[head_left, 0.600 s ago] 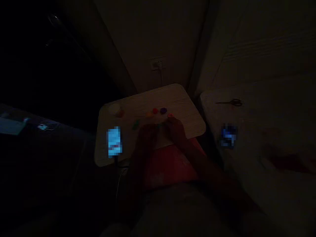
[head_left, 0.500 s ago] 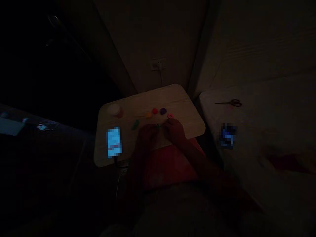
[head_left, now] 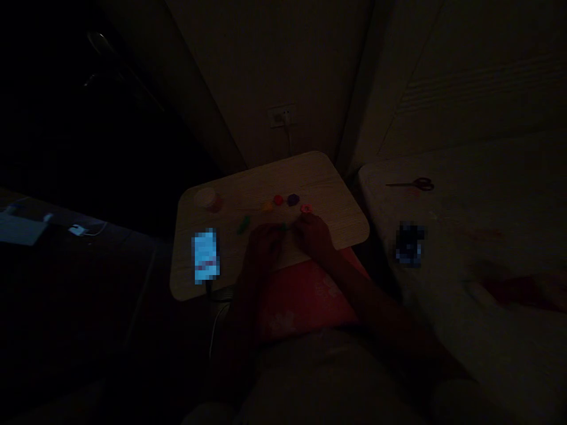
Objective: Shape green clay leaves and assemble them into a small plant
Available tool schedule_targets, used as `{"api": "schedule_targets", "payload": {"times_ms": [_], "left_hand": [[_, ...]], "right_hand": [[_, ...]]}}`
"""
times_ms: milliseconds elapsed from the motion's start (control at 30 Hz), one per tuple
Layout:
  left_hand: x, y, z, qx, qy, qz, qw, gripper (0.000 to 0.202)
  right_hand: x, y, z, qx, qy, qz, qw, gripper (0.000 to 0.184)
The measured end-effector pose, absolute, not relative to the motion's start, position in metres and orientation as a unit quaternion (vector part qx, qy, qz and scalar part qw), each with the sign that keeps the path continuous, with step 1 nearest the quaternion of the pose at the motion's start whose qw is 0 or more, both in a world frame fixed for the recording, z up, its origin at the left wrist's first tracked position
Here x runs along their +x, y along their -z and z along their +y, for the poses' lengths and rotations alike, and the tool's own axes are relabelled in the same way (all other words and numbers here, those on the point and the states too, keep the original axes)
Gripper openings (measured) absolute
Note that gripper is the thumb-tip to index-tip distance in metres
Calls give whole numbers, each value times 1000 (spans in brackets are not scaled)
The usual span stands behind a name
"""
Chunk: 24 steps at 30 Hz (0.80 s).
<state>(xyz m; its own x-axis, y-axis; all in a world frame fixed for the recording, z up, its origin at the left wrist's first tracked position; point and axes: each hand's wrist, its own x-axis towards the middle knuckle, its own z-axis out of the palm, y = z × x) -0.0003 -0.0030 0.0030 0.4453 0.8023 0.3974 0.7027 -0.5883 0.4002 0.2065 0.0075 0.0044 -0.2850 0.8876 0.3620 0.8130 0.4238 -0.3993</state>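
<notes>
In dim light, my left hand (head_left: 264, 243) and my right hand (head_left: 313, 233) meet over the near half of a small wooden table (head_left: 261, 183). Between their fingertips shows a small green lump (head_left: 284, 226), perhaps modelling clay. Both hands are closed, with curled fingers at either side of it. Just beyond my right fingers lies a pink piece with a dark centre (head_left: 306, 209). A purple lump (head_left: 293, 199), a red round lump (head_left: 278, 200) and a yellow-orange piece (head_left: 266, 206) sit farther back. Left of my left hand is a longer green piece (head_left: 243, 224).
A lit phone (head_left: 206, 257) with a cable stands at the table's left, below a pale-lidded tub (head_left: 207, 199). Scissors (head_left: 414, 184) and a blurred dark device (head_left: 410, 245) lie on the pale surface at right. A wall socket (head_left: 282, 115) holds a plug.
The picture is slightly darker. Both hands stay at the small green lump with only slight finger movement, and the other pieces keep their places.
</notes>
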Motion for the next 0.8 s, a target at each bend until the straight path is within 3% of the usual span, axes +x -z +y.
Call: {"api": "schedule_targets", "payload": {"times_ms": [800], "left_hand": [[0, -2, -4, 844, -287, 444, 87, 24]], "right_hand": [[207, -5, 7, -525, -65, -802, 276, 24]]}}
